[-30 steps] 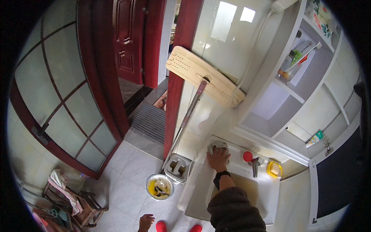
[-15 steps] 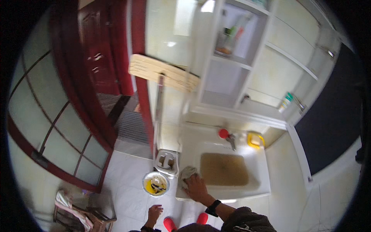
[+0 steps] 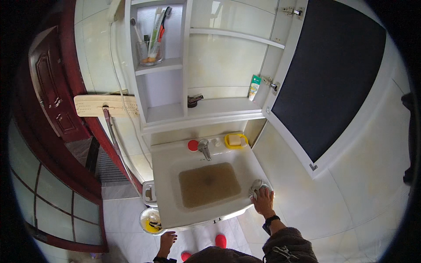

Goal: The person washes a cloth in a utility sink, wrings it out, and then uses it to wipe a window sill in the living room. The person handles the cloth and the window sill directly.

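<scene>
My right hand (image 3: 265, 203) presses a crumpled grey-white cloth (image 3: 255, 187) against the right rim of the white washbasin (image 3: 164, 193). Its fingers lie over the cloth, hiding part of it. Brownish, murky water (image 3: 209, 185) fills the bowl. Below the basin's front left corner hangs my left hand (image 3: 167, 242), its fingers loosely bent and apart, with nothing in them. At the back of the basin are a metal faucet (image 3: 204, 149), a round red lid or jar (image 3: 193, 145) and a yellow soap dish (image 3: 244, 145) holding a pale bar of soap (image 3: 234, 140).
A mirror-cabinet door (image 3: 287, 125) stands swung out at the right. Shelves hold a cup of toothbrushes (image 3: 151, 52) and a green-white tube (image 3: 254, 87). A trash bin (image 3: 144, 225) and a flat mop (image 3: 115, 138) are on the left, beside a dark red door frame (image 3: 87, 103).
My right hand and the cloth have gone from the basin's left rim to its right rim. The view has swung right. My left hand remains low by the basin's front left.
</scene>
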